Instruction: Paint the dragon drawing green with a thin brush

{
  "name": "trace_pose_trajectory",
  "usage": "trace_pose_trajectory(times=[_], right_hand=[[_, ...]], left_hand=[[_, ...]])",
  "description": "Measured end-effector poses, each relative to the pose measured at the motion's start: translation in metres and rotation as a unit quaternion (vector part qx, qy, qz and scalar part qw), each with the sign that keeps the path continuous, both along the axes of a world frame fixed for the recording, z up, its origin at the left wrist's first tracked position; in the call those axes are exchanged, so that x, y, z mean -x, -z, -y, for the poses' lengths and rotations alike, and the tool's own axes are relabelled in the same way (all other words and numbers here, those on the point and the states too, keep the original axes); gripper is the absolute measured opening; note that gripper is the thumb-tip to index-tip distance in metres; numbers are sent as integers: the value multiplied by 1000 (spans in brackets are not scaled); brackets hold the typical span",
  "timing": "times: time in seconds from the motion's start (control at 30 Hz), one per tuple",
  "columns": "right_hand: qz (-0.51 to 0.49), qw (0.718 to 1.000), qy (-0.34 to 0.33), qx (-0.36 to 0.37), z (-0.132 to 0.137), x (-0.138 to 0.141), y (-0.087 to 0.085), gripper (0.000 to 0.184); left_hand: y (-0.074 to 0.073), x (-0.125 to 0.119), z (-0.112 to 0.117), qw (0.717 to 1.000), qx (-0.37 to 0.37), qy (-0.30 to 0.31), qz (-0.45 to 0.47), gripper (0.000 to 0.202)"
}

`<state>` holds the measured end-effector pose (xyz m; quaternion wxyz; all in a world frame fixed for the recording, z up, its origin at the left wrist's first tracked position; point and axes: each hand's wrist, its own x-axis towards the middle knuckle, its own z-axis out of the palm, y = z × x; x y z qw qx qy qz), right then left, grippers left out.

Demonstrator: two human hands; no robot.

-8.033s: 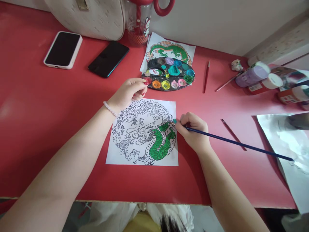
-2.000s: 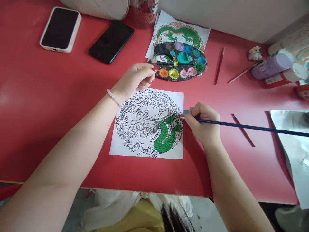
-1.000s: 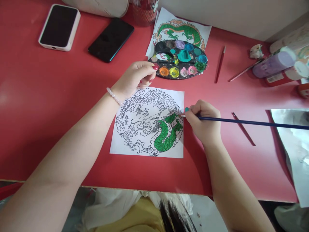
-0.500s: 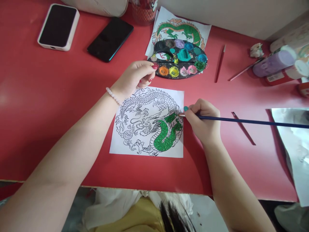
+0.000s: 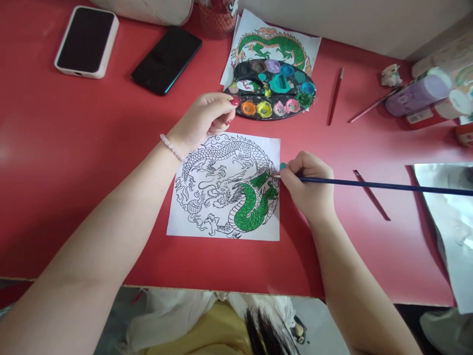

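Seen through the head camera I am monitoring from afar: the right hand (image 5: 308,190) pinches a long blue paintbrush (image 5: 369,185) close to its bristle end, thumb and forefinger closed on the shaft and the other fingers curled beneath. The brush lies nearly level, its long axis running left to right over the red worktop (image 5: 74,148). Its handle reaches far out to the right, past the wrist. Its tip points left, at the right edge of the dragon sheet (image 5: 207,207); I cannot tell whether it touches the paper or sits just above it.

The sheet lies flat directly left of that hand. Its green-painted coil is nearest the bristles, and the rest of the outline is uncoloured. The left hand (image 5: 205,121) rests at the sheet's upper left corner, fingers curled into a loose fist with the thumb against them, and I see nothing held in it. It sits across the drawing from the painted patch, so the right hand is much the nearer to the spot at the brush tip.

Just beyond the left knuckles a black palette (image 5: 271,88) of colour wells lies on a finished dragon print (image 5: 277,44). A white phone (image 5: 85,42) and a black phone (image 5: 166,59) lie at upper left. A red brush (image 5: 335,96) and paint bottles (image 5: 417,93) lie well apart to the right.
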<state>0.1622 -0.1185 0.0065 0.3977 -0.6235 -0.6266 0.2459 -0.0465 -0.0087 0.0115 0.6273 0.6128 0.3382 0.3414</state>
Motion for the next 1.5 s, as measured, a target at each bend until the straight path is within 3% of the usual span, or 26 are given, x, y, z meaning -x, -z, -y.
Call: trace_pose_trajectory(times=[0.57, 0.77, 0.9, 1.17, 1.5], right_hand=[[7, 1000, 3, 2, 0, -2, -1, 31], [-75, 997, 26, -6, -2, -4, -1, 31], [-138, 990, 6, 7, -1, -3, -1, 28], [-22, 999, 20, -17, 0, -1, -3, 43], [5, 1000, 30, -3, -1, 3, -3, 45]], left_hand=[[0, -2, 0, 995, 23, 8, 91, 27], [3, -2, -2, 995, 11, 13, 96, 28], [1, -1, -2, 996, 13, 9, 90, 28], [-1, -3, -1, 997, 23, 3, 76, 29], [0, -1, -1, 998, 18, 4, 59, 29]])
